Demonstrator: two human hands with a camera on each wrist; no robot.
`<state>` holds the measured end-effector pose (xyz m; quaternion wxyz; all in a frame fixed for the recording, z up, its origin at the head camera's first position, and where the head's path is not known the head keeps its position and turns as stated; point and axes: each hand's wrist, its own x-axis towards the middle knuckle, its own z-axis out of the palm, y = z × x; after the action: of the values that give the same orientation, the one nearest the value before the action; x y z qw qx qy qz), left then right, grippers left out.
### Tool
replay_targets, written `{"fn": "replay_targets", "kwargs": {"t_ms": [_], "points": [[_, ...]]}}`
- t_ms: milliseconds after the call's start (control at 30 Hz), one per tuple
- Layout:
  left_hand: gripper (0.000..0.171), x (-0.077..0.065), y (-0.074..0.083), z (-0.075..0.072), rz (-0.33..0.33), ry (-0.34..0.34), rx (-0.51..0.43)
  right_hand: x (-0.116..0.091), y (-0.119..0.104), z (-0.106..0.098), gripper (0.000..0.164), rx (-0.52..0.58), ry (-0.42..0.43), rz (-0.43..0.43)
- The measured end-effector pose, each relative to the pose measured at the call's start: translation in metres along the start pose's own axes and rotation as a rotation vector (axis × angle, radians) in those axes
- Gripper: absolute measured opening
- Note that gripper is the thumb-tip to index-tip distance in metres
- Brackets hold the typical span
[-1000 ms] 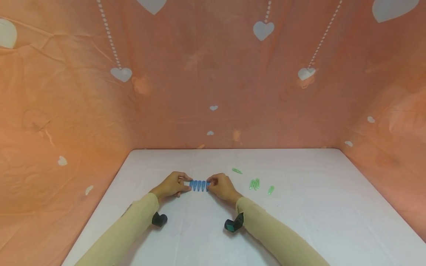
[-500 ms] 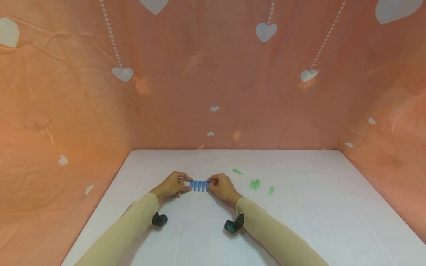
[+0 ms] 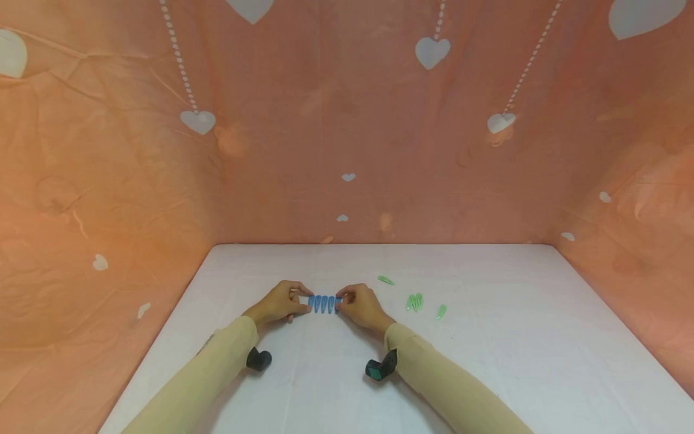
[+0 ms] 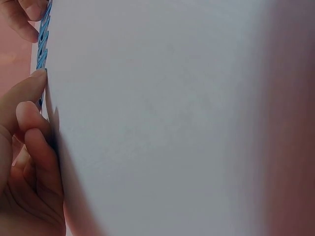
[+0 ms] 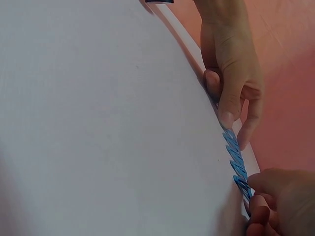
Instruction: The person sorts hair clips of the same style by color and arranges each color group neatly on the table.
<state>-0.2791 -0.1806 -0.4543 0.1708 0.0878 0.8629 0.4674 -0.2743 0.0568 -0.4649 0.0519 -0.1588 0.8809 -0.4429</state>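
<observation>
While the left hand [image 3: 280, 300] and the right hand [image 3: 362, 305] are pinching the ends of a row of blue hair clips [image 3: 324, 304] on the table [image 3: 325, 380], fingers parted only by a clip, the head view is making me fear uneven pushing could buckle the line. From the left wrist, any slipping thumb [image 4: 30, 87] could be tipping a clip; from the right, the row is running between both hands, and I'm spotting no readable brand, label or writing.

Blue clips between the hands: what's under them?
White tabletop shows around the blue clips. What lies directly beneath them is covered, and the left hand and right hand partly hide the end ones.
</observation>
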Motion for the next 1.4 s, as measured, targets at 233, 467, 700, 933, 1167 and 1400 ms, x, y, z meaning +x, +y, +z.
{"fn": "replay_targets", "kwargs": {"t_ms": [233, 467, 700, 933, 1167, 1400], "points": [[0.04, -0.001, -0.001, 0.0, 0.029, 0.005, -0.003, -0.002, -0.001, -0.001, 0.02, 0.009, 0.001, -0.011], [0.039, -0.002, 0.0, 0.0, 0.019, 0.006, -0.001, -0.001, 0.002, -0.001, 0.019, 0.005, 0.007, -0.02], [0.04, -0.002, 0.0, 0.001, 0.006, 0.007, 0.001, -0.001, 0.003, 0.001, 0.018, 0.014, 0.003, 0.008], [0.039, -0.002, 0.0, 0.001, -0.006, 0.006, -0.013, -0.002, 0.001, 0.0, 0.018, 0.028, -0.003, 0.021], [0.04, -0.001, 0.0, 0.001, 0.002, -0.007, -0.017, -0.004, 0.001, -0.003, 0.018, 0.054, -0.016, 0.014], [0.04, -0.002, 0.003, 0.001, -0.009, -0.006, -0.032, 0.002, 0.01, -0.008, 0.022, 0.098, -0.091, -0.016]]}}
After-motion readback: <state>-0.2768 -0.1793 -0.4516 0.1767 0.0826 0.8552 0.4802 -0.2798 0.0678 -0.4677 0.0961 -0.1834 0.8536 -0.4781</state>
